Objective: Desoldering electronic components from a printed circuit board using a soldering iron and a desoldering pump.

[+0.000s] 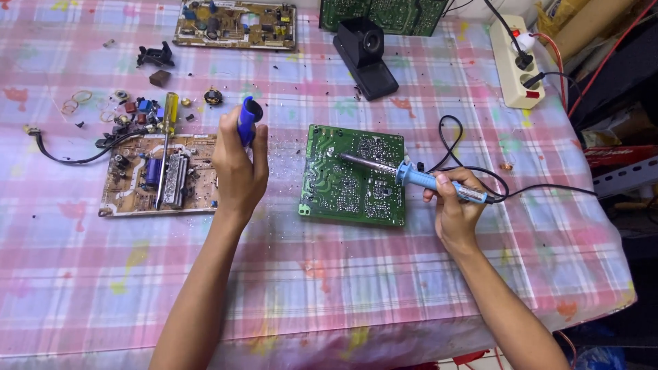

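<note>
Two hands in view, both busy. Left hand (240, 164) is wrapped tight around a blue desoldering pump (247, 120); only the pump's upper end with the dark cap shows above the fist, the rest is hidden in the grip. Right hand (454, 205) is curled around the blue handle of a soldering iron (411, 177), fingers closed on it, metal tip resting on the green circuit board (353, 175) just left of that hand. Exact joint under the tip is too small to make out. Iron's black cord (473, 164) loops behind the right hand and runs off right.

Left of the left hand: a brown circuit board (154, 175) with a yellow-handled screwdriver (166, 140) lying across it, its right edge partly covered by the fist. Loose components (137, 109) sit beyond it. Black iron stand (364, 55) is well beyond both hands; white power strip (515, 62) far beyond the right one.
</note>
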